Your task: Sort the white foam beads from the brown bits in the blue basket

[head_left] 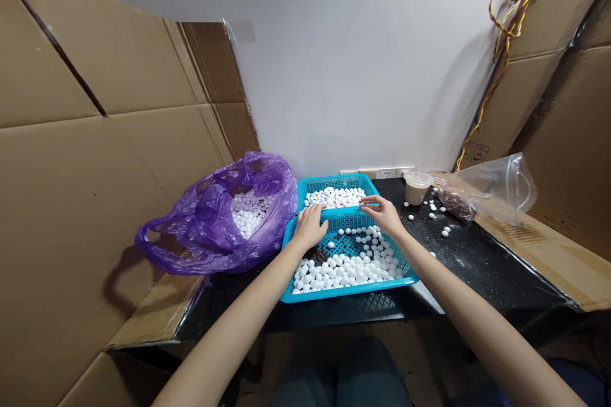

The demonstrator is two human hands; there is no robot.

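Note:
A near blue basket [348,292] holds many small white balls [344,270] and some dark bits [321,255]. A second blue basket [334,183] behind it holds more white balls. My left hand [309,227] rests on the near basket's far rim, fingers curled over it. My right hand [384,215] lies on the same rim further right, fingers stretched toward the left along the edge.
A purple plastic bag [210,222] full of white balls sits left of the baskets. A lidded cup [417,187], loose white balls [443,231] and a clear bag of brown bits [482,194] lie on the black table [477,267] to the right. Cardboard sheets stand on both sides.

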